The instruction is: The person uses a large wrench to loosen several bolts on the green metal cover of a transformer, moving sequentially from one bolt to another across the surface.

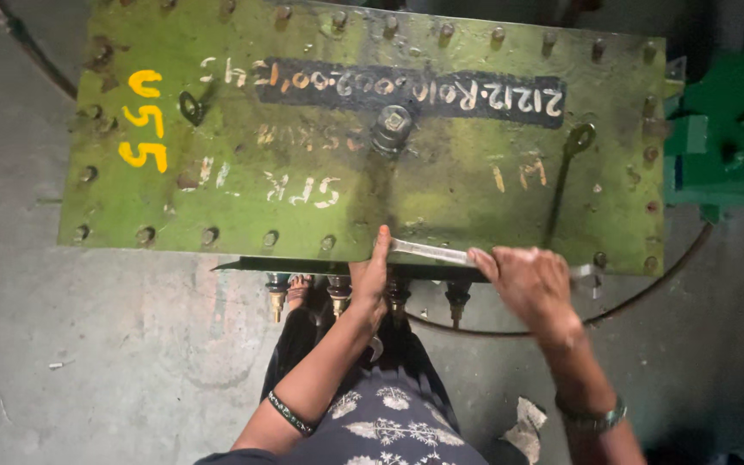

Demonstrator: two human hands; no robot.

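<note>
Both hands work a steel spanner [428, 251] at the green metal lid's [475, 181] near edge: left hand [370, 277] pinches one end, right hand [531, 282] closed over the other. Likely stiff, heavy, slick; best gripped far out.
</note>
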